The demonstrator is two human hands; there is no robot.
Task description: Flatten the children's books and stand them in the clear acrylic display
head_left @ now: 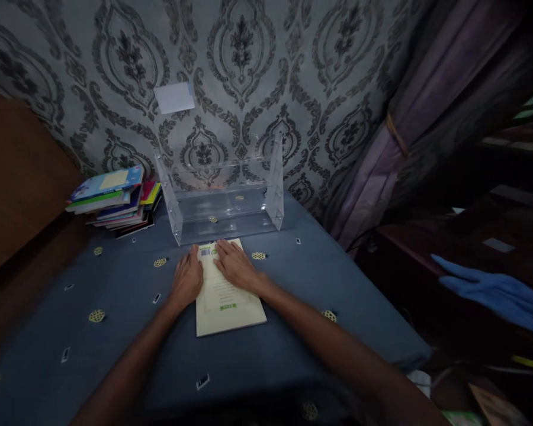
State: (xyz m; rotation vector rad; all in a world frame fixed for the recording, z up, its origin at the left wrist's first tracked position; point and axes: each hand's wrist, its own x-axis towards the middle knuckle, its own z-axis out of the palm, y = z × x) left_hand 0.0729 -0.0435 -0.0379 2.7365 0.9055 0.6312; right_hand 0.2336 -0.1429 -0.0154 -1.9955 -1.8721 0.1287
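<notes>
A pale cream book [230, 318] lies on the blue tablecloth with its printed text upside down to me. My right hand [237, 267] rests flat on the upper right of its cover, fingers stretched out. Along the book's upper left edge lies my left hand [189, 277], its fingers extended forward and touching the edge. Neither hand grips anything. Just beyond the book stands a clear acrylic rack [274, 198] with transparent side panels and shelves, and no books on it.
A stack of books [111, 198] sits at the table's back left, near a brown wooden panel [22, 177]. Patterned wallpaper [242, 53] with a white card [175, 97] rises behind. To the right hang a tied purple curtain [382, 160] and a blue glove-like item [493, 290].
</notes>
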